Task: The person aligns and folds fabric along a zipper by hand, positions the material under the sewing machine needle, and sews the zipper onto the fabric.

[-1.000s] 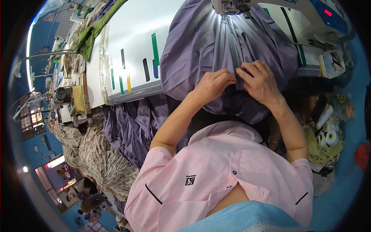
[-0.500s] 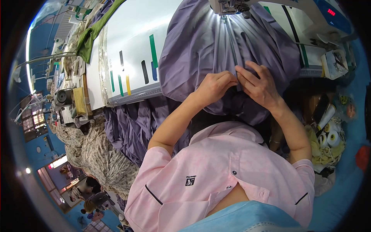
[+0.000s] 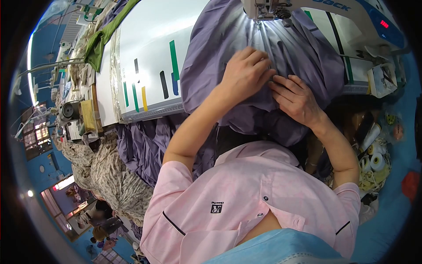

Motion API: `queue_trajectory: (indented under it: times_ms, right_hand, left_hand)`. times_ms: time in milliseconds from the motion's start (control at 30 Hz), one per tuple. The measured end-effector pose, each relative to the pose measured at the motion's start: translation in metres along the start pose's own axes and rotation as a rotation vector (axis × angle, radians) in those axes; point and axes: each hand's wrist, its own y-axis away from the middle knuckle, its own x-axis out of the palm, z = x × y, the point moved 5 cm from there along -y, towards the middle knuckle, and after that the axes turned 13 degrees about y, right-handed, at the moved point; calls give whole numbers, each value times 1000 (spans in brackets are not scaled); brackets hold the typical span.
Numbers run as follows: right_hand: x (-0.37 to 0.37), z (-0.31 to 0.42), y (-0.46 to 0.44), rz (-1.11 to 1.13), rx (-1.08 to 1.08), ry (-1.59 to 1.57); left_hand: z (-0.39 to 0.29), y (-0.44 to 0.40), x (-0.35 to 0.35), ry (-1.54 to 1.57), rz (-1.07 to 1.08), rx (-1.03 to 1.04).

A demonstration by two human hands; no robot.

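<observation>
Gathered purple fabric (image 3: 211, 66) lies under the head of a sewing machine (image 3: 268, 9), and its front edge hangs over the table edge. A lit presser foot (image 3: 258, 25) sits on the fabric, and a seam line runs from it toward me. My left hand (image 3: 247, 74) is over the fabric left of that line, with fingers curled together and tips slightly blurred; what they hold, if anything, is hidden. My right hand (image 3: 296, 99) is just right of the line, fingers bent and pinching the fabric near its front edge. The two hands nearly touch.
Coloured tape strips (image 3: 174, 59) mark the white table (image 3: 145, 35); a ruler strip (image 3: 151, 110) edges it. Green cloth (image 3: 94, 50) hangs at left. More purple cloth (image 3: 145, 145) and patterned fabric (image 3: 110, 176) pile below. A small white box (image 3: 381, 81) and thread spools (image 3: 377, 160) are right.
My left hand has moved up along the seam line, toward the presser foot. My right hand stays near its place on the fabric. The view has shifted slightly.
</observation>
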Motion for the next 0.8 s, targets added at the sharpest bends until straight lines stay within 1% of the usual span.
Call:
queue_trajectory:
  times_ms: [33,133,233,533,700,767,800]
  right_hand:
    - [0,0,-1,11,1,-4]
    - [0,-1,-2,9,9,-18]
    - [-1,-2,-3,5,21,-37]
    - [1,-8,-10,8,67,-76]
    - [6,-29,-31,5,114,-156]
    - [11,-35,-37,9,127,-141]
    - [13,-38,-40,10,134,-132]
  left_hand:
    - [4,-5,2,-138,-15,59]
    - [18,-5,5,-204,71,79]
    - [21,-3,4,-190,76,117]
    - [33,-8,3,-130,57,121]
    - [59,-24,1,-142,32,143]
    - [70,-29,-1,-136,24,142]
    - [75,-32,-2,-156,16,174]
